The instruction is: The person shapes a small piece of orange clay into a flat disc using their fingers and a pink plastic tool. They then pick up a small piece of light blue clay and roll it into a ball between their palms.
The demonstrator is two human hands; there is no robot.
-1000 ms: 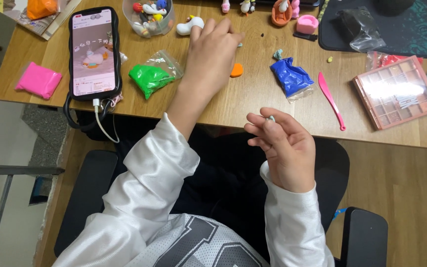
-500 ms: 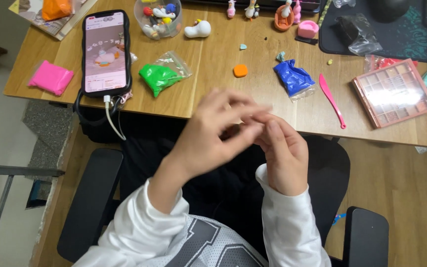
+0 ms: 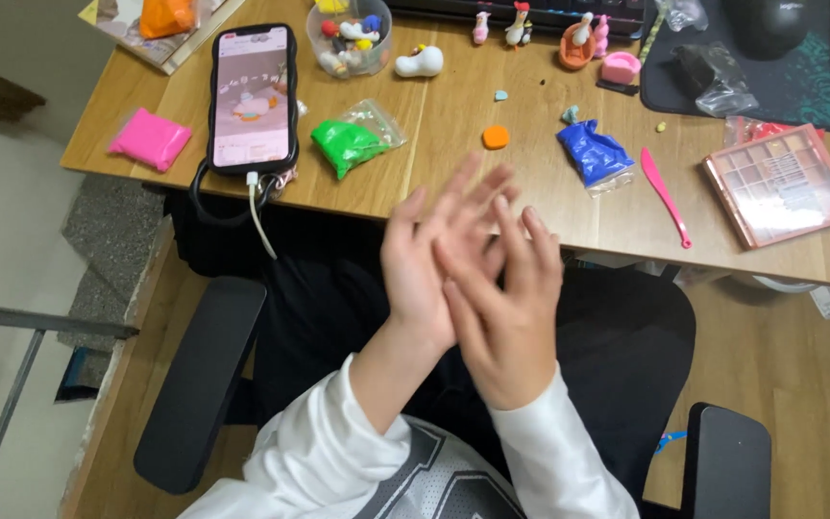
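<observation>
- Left hand (image 3: 429, 264) and right hand (image 3: 501, 308) press flat palm to palm, fingers spread wide, near the wooden desk (image 3: 453, 163) edge.
- Whatever lies between them is hidden; likely a clay bit.
- Roll with light, even pressure over the lap.
- Small orange clay disc (image 3: 496, 136) lies just beyond.

Two hands: left hand (image 3: 425, 274) and right hand (image 3: 501, 317), pressed palm to palm. One phone (image 3: 253, 96) near the table's (image 3: 453, 163) left edge. Four bagged clay lumps: pink (image 3: 149, 138), green (image 3: 350, 144), blue (image 3: 594, 154), black (image 3: 709, 72). One loose orange disc (image 3: 496, 136). One pink tool (image 3: 664, 194). One pink compartment tray (image 3: 781, 183) toward the right edge. One clear tub (image 3: 349, 35) of small pieces and one white figure (image 3: 419, 62) along the far edge.
</observation>
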